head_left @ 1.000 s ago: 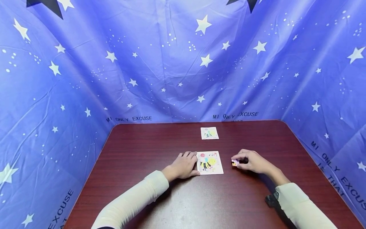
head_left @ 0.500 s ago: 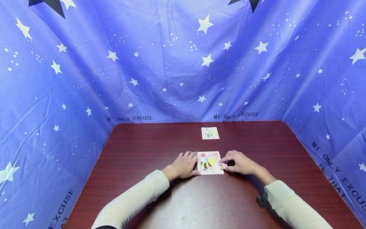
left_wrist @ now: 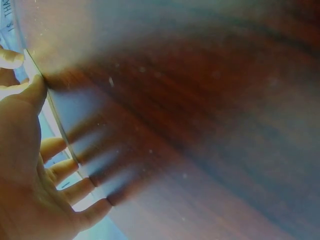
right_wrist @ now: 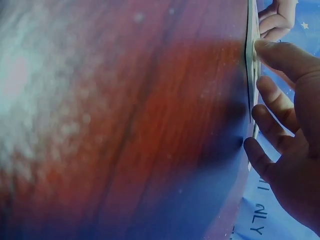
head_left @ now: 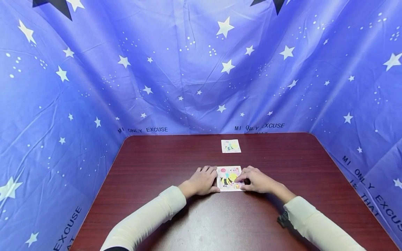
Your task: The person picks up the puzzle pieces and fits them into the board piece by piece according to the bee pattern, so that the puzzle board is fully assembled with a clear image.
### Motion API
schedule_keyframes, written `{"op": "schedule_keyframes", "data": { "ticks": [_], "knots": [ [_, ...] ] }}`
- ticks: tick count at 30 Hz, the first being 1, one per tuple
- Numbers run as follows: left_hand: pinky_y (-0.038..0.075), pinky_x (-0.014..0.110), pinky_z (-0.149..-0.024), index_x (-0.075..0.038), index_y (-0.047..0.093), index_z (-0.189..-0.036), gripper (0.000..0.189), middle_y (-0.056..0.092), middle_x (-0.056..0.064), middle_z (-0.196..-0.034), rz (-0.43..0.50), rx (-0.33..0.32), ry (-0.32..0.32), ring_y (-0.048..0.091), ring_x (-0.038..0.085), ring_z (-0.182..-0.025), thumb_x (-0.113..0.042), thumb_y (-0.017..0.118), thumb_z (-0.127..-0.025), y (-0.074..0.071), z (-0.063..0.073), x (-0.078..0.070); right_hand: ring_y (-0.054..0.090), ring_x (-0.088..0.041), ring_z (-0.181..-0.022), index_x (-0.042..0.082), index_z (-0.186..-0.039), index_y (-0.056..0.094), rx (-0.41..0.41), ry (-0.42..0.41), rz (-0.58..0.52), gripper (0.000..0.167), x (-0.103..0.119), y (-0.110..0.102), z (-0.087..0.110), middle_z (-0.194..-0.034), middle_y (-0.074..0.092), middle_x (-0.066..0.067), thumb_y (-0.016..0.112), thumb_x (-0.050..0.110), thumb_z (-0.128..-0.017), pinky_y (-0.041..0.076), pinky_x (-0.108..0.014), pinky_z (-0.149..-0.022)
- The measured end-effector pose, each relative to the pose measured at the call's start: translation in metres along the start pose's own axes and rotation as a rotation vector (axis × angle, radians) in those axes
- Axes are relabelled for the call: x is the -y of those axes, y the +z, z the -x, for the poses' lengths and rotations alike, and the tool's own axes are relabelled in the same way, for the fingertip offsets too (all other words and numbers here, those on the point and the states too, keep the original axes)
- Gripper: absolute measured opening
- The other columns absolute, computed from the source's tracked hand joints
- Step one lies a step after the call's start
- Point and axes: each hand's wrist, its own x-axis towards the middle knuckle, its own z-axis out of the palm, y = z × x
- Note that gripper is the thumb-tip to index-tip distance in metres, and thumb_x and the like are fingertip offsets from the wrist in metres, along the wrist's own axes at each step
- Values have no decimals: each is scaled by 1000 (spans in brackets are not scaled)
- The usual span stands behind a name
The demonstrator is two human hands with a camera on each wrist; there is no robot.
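Observation:
A square picture puzzle (head_left: 225, 185) with a yellow-and-black bee and a white border lies flat on the table. My left hand (head_left: 203, 180) rests along its left side, thumb by the near corner; in the left wrist view the left fingers (left_wrist: 79, 191) are spread out at the board's edge. From the right, my right hand (head_left: 258, 180) reaches over the puzzle, index fingertip on the picture and thumb at the near right corner. Under it, a small puzzle piece (head_left: 236, 186) with orange-yellow print sits in the lower right of the picture, partly hidden. The lower fingers (right_wrist: 272, 127) are spread beside the board.
Farther back on the dark red wooden table (head_left: 163, 153) lies a smaller white card (head_left: 230, 146) with a matching bee picture. A blue star-printed curtain (head_left: 188, 69) encloses the table at the back and both sides.
My right hand has moved left, bringing the pinched puzzle piece from the table onto the puzzle's lower right, where it now lies within the picture. My left hand has stayed in place.

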Motion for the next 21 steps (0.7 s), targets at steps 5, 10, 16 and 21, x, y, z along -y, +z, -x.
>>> {"op": "schedule_keyframes", "data": {
  "ticks": [5,10,16,21],
  "knots": [
    [48,46,-102,-16,55,-119,57,46,7,-156,-1,-1,-2,48,28,-139,-67,55,-93,2,-1,0,53,-10,-92,25,-108,79,4,-2,17,25,3,0,-2,-98,69,10,79,24,-83,43,-31,-80],
    [47,46,-102,-17,55,-119,57,46,7,-156,4,-3,0,48,28,-139,-67,56,-93,3,-1,0,53,-10,-91,26,-108,79,7,-5,34,26,3,0,-3,-97,69,10,79,25,-82,43,-31,-79],
    [47,46,-103,-16,55,-120,57,45,7,-156,3,-1,1,48,28,-139,-66,56,-94,1,-1,0,52,-10,-93,27,-109,79,24,11,15,24,3,-1,-2,-98,67,11,77,25,-86,41,-32,-80],
    [47,46,-104,-16,54,-120,57,46,7,-156,1,-1,4,48,28,-139,-67,55,-94,1,0,1,54,-12,-94,28,-110,79,16,4,18,23,2,0,-2,-98,68,11,76,22,-88,41,-34,-80]
  ]
}}
